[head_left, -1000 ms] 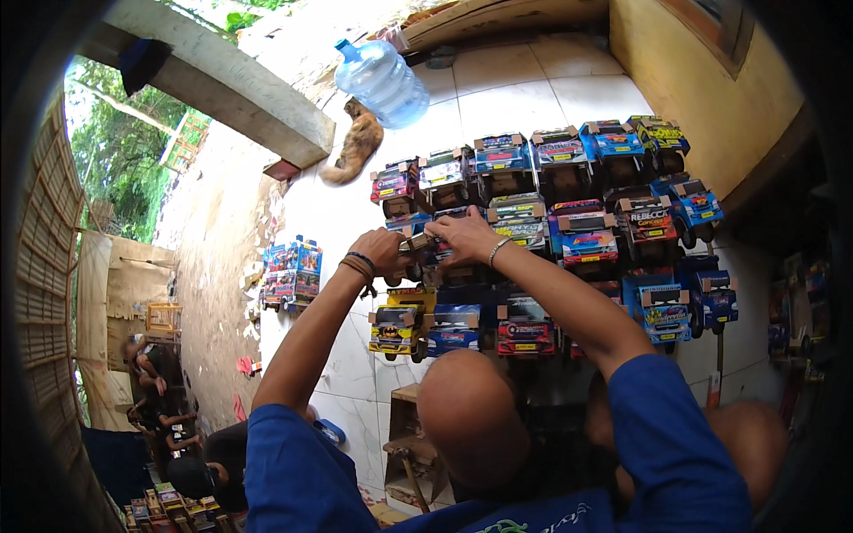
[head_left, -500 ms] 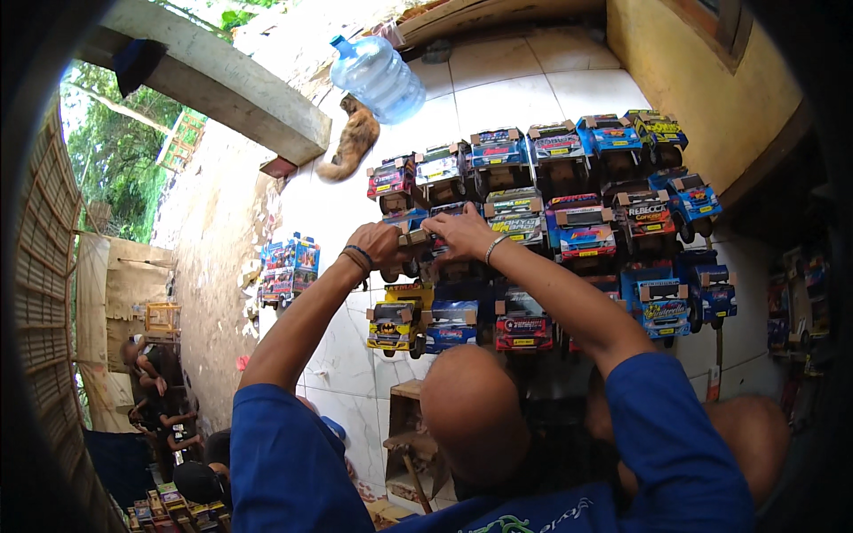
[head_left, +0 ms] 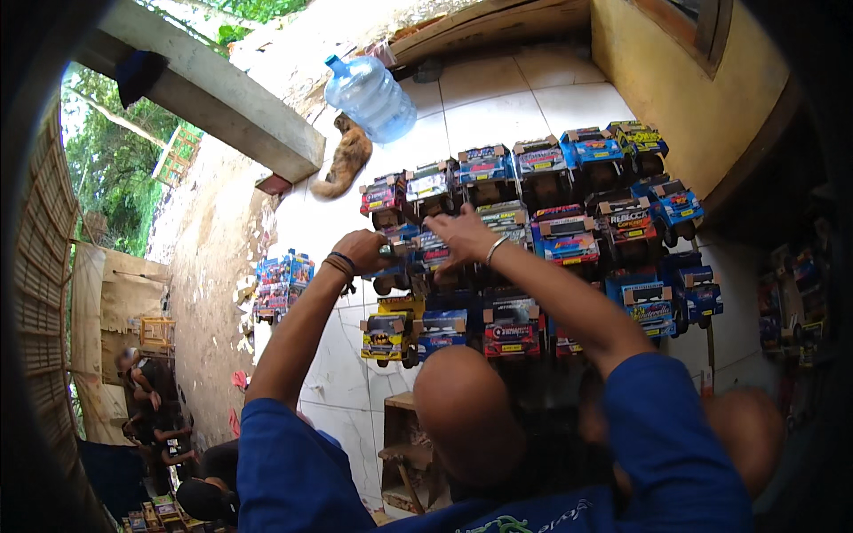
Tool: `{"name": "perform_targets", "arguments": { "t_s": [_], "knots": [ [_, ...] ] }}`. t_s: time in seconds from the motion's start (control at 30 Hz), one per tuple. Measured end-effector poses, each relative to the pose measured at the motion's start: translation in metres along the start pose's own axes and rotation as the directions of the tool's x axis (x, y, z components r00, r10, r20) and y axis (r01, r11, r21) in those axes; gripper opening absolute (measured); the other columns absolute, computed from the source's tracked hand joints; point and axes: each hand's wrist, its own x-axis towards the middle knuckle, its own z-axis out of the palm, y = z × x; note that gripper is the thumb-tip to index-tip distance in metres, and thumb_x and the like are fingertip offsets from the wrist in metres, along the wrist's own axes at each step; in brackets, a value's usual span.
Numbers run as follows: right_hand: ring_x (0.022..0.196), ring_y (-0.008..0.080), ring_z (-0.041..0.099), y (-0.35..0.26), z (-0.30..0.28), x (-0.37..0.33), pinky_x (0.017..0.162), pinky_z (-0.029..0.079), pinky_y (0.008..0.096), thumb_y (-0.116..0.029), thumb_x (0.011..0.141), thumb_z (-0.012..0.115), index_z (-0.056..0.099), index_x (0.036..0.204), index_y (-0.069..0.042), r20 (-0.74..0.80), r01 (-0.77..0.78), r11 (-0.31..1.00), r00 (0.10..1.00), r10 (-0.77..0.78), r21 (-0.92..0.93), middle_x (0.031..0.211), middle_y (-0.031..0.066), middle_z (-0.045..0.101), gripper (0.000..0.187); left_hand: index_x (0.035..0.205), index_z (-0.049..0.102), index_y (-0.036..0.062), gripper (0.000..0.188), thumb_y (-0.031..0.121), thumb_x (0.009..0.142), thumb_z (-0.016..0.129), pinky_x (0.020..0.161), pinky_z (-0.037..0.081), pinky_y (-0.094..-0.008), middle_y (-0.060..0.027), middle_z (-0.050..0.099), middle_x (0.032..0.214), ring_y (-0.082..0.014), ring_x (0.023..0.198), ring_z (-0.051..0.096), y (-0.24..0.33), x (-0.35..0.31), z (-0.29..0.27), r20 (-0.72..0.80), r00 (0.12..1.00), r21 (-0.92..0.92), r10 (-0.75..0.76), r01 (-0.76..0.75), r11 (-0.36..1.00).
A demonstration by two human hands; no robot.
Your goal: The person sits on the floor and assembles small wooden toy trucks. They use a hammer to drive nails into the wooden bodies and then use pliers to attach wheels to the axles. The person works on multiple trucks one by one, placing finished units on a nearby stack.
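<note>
Several toy trucks stand in rows on the white tiles. My left hand (head_left: 362,251) is at the left end of the middle row, beside a blue toy truck (head_left: 391,282). Its fingers are curled in, and what lies between them is too small to tell. My right hand (head_left: 462,238) hovers over the toy truck (head_left: 435,258) beside that one, palm down with fingers spread. Partly under my right forearm is a grey-and-green truck (head_left: 505,222). In the nearest row, a yellow truck (head_left: 388,329) stands next to a blue one (head_left: 442,329).
A large blue water bottle (head_left: 371,98) lies at the back with a cat (head_left: 345,160) beside it. More toy trucks (head_left: 283,282) sit at the left. A wooden box (head_left: 402,475) stands beside my bent knee (head_left: 466,400). Other people (head_left: 155,391) sit far left.
My hands were together at a small brown cardboard piece on a truck; now they are apart, the left further left and the right spread. The view has shifted slightly.
</note>
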Motion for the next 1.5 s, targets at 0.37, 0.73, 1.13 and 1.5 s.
{"name": "perform_targets", "arguments": {
  "t_s": [0.37,0.73,1.13,1.5],
  "knots": [
    [0.111,0.025,0.063,0.015,-0.006,-0.028,0.098,0.031,0.0491,-0.069,0.069,0.075,0.053,0.135,-0.01,0.075,-0.052,0.998,0.996,0.048,0.044,0.121,0.008,0.065,0.091,0.094,0.073,0.0013,0.051,0.051,0.084,0.068,0.08,0.056,-0.0479,-0.0256,0.07,0.084,-0.039,0.083,0.07,0.043,0.011,0.007,0.023,0.999,-0.218,-0.029,0.033,0.975],
    [0.111,0.0284,0.062,0.015,0.004,-0.029,0.1,0.032,0.0533,-0.052,0.075,0.079,0.054,0.128,-0.013,0.012,-0.081,0.995,0.997,0.081,0.061,0.121,0.0054,0.064,0.071,0.085,0.071,-0.0066,0.06,0.053,0.081,0.07,0.078,0.056,-0.0476,-0.0286,0.069,0.084,-0.0408,0.083,0.069,0.039,0.039,0.035,-0.056,0.998,-0.23,0.009,-0.021,0.973],
    [0.113,0.0307,0.061,0.011,0.013,-0.032,0.109,0.028,0.0569,-0.046,0.076,0.079,0.048,0.14,-0.011,-0.028,-0.106,0.994,0.994,0.107,0.018,0.129,0.0068,0.062,0.079,0.078,0.069,-0.0071,0.059,0.052,0.081,0.072,0.073,0.055,-0.0477,-0.0292,0.068,0.082,-0.0429,0.08,0.069,0.065,0.034,0.022,-0.054,0.992,-0.254,-0.115,0.098,0.962],
    [0.125,0.0289,0.056,0.013,0.003,-0.027,0.107,0.03,0.0633,-0.058,0.071,0.079,0.036,0.148,-0.01,0.065,-0.098,0.994,0.993,0.101,-0.037,0.148,0.0069,0.049,0.101,0.096,0.07,-0.0002,0.048,0.045,0.08,0.071,0.079,0.054,-0.0503,-0.0282,0.069,0.09,-0.0417,0.087,0.069,0.067,0.031,0.02,-0.091,0.991,-0.2,-0.094,0.074,0.977]
  ]
}}
